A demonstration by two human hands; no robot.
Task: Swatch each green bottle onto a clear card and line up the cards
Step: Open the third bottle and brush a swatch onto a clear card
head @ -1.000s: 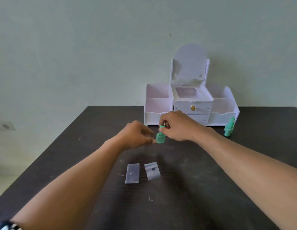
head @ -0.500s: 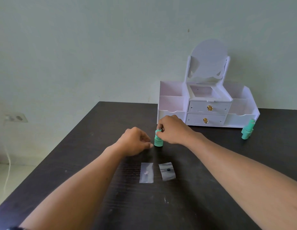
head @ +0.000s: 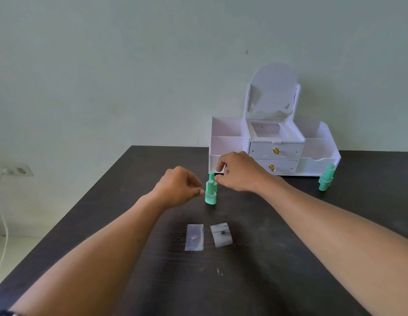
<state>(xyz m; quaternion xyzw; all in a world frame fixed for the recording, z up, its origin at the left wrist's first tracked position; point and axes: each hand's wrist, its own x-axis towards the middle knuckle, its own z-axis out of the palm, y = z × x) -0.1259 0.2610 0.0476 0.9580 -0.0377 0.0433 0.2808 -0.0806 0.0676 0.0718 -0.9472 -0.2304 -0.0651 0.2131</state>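
Upright between hands, green bottle (head: 211, 190): right hand (head: 238, 173) pinching its cap, left hand (head: 179, 185) loosely curled, empty.

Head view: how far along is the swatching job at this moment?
Done: two clear cards lie side by side, each with a small dab. In hand: the right hand pinches the near green bottle's cap; the left hand is beside it. Left: possibly the far green bottle.

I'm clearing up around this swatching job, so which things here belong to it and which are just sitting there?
In use: near green bottle, far green bottle, left clear card, right clear card.
Idle: white organizer, wall socket.
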